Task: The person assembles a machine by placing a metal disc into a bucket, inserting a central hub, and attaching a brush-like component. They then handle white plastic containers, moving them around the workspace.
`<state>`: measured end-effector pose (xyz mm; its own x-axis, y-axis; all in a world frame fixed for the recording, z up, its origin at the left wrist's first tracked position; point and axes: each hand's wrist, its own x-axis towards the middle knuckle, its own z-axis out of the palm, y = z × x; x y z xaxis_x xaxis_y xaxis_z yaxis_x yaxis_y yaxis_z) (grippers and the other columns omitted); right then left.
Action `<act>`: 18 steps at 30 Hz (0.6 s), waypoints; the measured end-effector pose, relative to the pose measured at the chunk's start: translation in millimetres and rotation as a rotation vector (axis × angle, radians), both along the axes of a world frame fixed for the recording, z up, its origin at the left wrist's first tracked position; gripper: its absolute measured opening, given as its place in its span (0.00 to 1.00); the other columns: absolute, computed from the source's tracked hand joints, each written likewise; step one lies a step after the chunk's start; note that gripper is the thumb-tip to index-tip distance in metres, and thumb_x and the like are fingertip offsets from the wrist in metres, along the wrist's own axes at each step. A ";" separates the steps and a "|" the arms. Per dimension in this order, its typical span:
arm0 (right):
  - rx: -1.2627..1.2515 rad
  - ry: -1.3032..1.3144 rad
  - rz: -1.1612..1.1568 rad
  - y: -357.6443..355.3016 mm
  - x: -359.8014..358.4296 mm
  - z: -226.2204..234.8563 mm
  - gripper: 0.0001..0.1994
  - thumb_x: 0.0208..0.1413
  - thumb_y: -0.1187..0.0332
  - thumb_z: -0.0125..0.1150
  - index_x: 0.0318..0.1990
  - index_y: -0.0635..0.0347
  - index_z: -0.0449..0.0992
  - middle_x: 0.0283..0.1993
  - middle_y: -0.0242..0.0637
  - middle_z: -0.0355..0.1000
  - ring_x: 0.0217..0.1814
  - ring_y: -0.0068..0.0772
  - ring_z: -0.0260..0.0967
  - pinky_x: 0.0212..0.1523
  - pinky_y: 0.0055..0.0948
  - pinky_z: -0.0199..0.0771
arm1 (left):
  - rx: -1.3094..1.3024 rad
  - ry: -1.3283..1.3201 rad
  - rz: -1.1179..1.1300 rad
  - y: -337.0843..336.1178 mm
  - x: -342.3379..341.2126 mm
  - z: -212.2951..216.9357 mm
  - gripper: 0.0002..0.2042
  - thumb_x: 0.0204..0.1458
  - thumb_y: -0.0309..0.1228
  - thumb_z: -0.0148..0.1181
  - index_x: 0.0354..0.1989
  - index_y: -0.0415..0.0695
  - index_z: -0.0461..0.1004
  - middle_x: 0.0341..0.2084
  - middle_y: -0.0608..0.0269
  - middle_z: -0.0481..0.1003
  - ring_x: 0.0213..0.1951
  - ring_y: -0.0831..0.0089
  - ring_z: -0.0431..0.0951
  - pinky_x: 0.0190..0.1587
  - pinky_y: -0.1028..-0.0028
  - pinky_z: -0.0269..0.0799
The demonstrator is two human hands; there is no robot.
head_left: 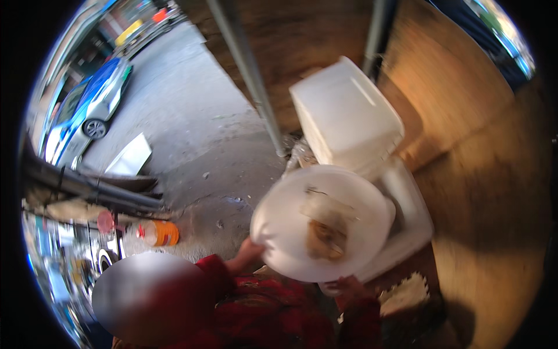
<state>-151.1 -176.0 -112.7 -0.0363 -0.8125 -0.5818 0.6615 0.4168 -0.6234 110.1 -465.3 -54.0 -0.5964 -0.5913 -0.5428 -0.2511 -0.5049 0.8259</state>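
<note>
Far left we've got a parked car (87, 110), then a jug with an orange lower part (163, 232) on the ground. Next, our left hand (249, 253) is clamped on the left rim of a white basin (282, 218), which sits in front of an upside-down-looking white tub (349, 110). A blurry brown clump (327, 239) shows mid-basin. Our right hand (350, 289) meets the near rim; too smeared to tell its grip.

brown patch (326, 239) in white basin (278, 203) too blurred to name, left hand (250, 251) smeared at its left edge, right hand (350, 287) indistinct at its near edge
</note>
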 end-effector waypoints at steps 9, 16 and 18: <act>0.916 0.683 0.187 -56.1 -102.6 -188.7 0.38 0.43 0.33 0.52 0.44 0.64 0.73 0.41 0.46 0.72 0.46 0.41 0.69 0.46 0.37 0.65 | 0.033 0.008 0.176 -8.0 65.9 62.4 0.40 0.38 0.18 0.43 0.65 0.44 0.41 0.53 0.36 0.63 0.42 0.51 0.76 0.36 0.66 0.76; 0.968 0.558 0.149 -103.0 -93.6 -225.9 0.32 0.47 0.38 0.49 0.35 0.66 0.77 0.35 0.50 0.74 0.39 0.46 0.71 0.41 0.39 0.67 | 0.028 0.031 0.389 9.4 103.8 59.7 0.39 0.36 0.19 0.46 0.64 0.47 0.45 0.51 0.34 0.64 0.43 0.42 0.74 0.39 0.57 0.75; 0.973 0.578 0.163 -107.5 -98.9 -218.2 0.32 0.47 0.39 0.50 0.35 0.66 0.77 0.34 0.51 0.73 0.39 0.47 0.71 0.41 0.39 0.67 | 0.012 0.075 0.383 12.7 107.2 59.6 0.38 0.37 0.19 0.47 0.63 0.49 0.46 0.51 0.34 0.64 0.43 0.42 0.74 0.40 0.55 0.75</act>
